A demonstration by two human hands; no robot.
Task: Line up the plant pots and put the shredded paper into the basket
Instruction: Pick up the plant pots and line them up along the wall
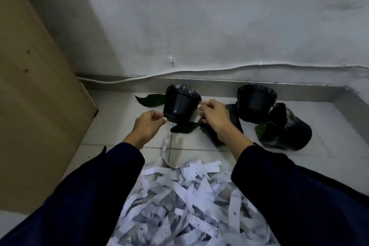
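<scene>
While both hands pinch its sides, left grip (148,124) and right grip (211,115) grasping one black pot (179,106), upside down, base toward the camera, four pots counted, second (254,102) upside down, two toppled, two leaves, shredded paper (189,201) heaped on floor (319,146) nearest the camera.

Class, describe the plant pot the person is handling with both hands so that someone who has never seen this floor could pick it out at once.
Start at the tan board leaning in the left corner and follow the wall's foot rightward. The first black pot you meet is the one, pinched at its edges by the left hand and right hand. Unlike the other pots to its right, it has green leaves beside it.
</scene>
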